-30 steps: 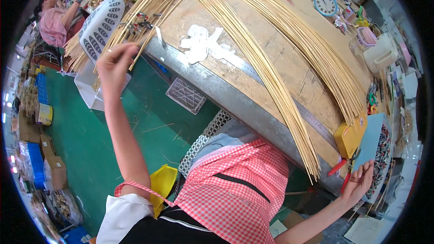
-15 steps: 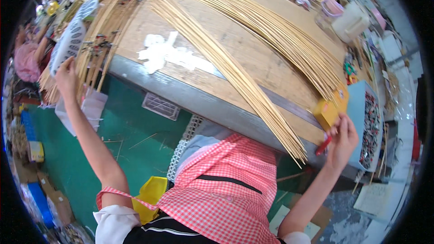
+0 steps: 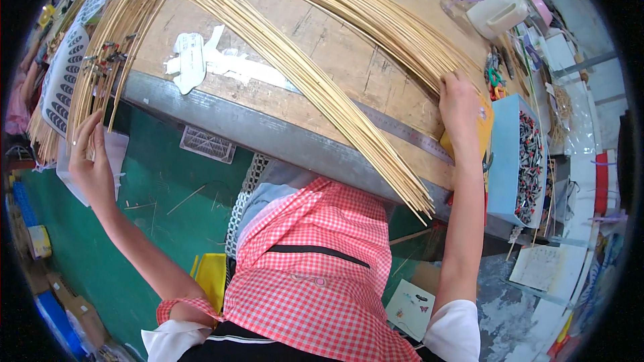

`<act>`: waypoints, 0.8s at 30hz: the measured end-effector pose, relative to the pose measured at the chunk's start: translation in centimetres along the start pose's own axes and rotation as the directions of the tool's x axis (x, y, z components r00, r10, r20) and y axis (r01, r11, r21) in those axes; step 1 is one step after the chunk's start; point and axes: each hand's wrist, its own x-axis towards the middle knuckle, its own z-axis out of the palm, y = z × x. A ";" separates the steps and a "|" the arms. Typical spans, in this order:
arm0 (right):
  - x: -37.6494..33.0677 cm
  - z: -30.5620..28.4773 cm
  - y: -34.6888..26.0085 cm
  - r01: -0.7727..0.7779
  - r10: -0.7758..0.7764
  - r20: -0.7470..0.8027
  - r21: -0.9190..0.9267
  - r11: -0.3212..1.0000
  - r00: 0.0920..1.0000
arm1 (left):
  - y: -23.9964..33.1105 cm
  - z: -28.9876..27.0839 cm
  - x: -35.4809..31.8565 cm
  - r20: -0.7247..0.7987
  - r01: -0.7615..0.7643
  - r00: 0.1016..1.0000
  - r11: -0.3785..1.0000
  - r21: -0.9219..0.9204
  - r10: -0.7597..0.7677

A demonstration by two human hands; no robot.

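Note:
My left hand (image 3: 92,167) is raised off the table's left side with its fingers apart and nothing visible in it. Its fingertips are beside the lower ends of the clip-fitted bamboo strips (image 3: 100,77). On the right, my right hand (image 3: 460,110) reaches to the near end of the far bundle of thin bamboo sticks (image 3: 376,23), fingers curled in at the stick ends. How many sticks it grips is hidden. A second, narrower bundle of bamboo sticks (image 3: 308,84) lies slantwise across the table, its ends sticking out past the front edge.
A metal ruler (image 3: 402,131) lies beneath the nearer bundle. White paper cutouts (image 3: 191,64) rest on the table (image 3: 221,100). A blue bin (image 3: 506,154) of small clips stands right, near a yellow box (image 3: 484,124) and pliers (image 3: 495,77). A white slotted panel (image 3: 64,84) leans at left.
My right hand has moved from beside the yellow box, up and left, onto the far bundle's ends. My left hand has come down from the white slotted panel. The whole view has shifted.

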 end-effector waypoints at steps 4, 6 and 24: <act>-0.2 -1.2 -0.6 -0.032 0.039 -0.061 0.109 0.994 0.997 | 2.8 1.3 -0.7 -0.010 0.005 1.000 0.995 -0.102 -0.006; -0.7 -1.6 -0.1 -0.007 0.021 -0.090 0.154 0.988 0.996 | 4.3 2.2 -1.0 0.041 0.005 0.999 0.984 -0.179 0.003; -5.3 -6.1 -2.7 -0.419 0.364 0.272 0.801 0.428 0.891 | 11.6 6.4 -3.1 0.356 0.053 0.921 0.854 -0.518 0.159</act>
